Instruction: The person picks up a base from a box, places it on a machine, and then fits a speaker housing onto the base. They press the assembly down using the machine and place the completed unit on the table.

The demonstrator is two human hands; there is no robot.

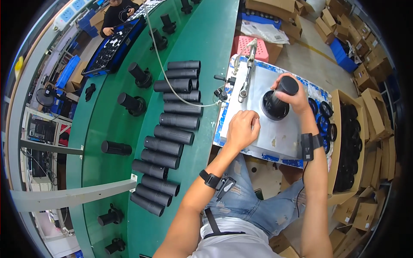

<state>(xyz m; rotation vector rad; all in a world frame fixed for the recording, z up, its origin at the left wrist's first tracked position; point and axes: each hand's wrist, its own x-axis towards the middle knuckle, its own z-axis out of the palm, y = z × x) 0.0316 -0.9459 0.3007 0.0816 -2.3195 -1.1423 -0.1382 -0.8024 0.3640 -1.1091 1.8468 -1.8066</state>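
- The right hand (299,99) is wrapping its fingers around the black cylinder (290,86), thumb and fingers closing on opposite sides.
- That cylinder is leaning a bit, with its wide round base (275,112) sitting on the metal tabletop (277,139), kinda toward the middle, so it's keeping well off the near edge.
- The left hand (244,130) is hovering or resting by the left side of the metal, fingers curling inward. Can't tell if they're pinching anything, the palm's hiding it.
- Bare metal is showing between the two hands and down to the near edge, so there's some decent sliding room there.
- The far left is getting tighter: a metal lever tool (247,79) is lying along the white strip (234,99), just past the left hand.
- Right edge is crowding up too, black and blue rings (322,124) are sitting along it, and a cardboard box (334,182) full of black rings (347,146) is standing just beyond.
- Over on the green tabletop (211,47), a long row of black tubes (176,122) is lying side by side, leaving a bare green lane running along the edge nearest the metal.
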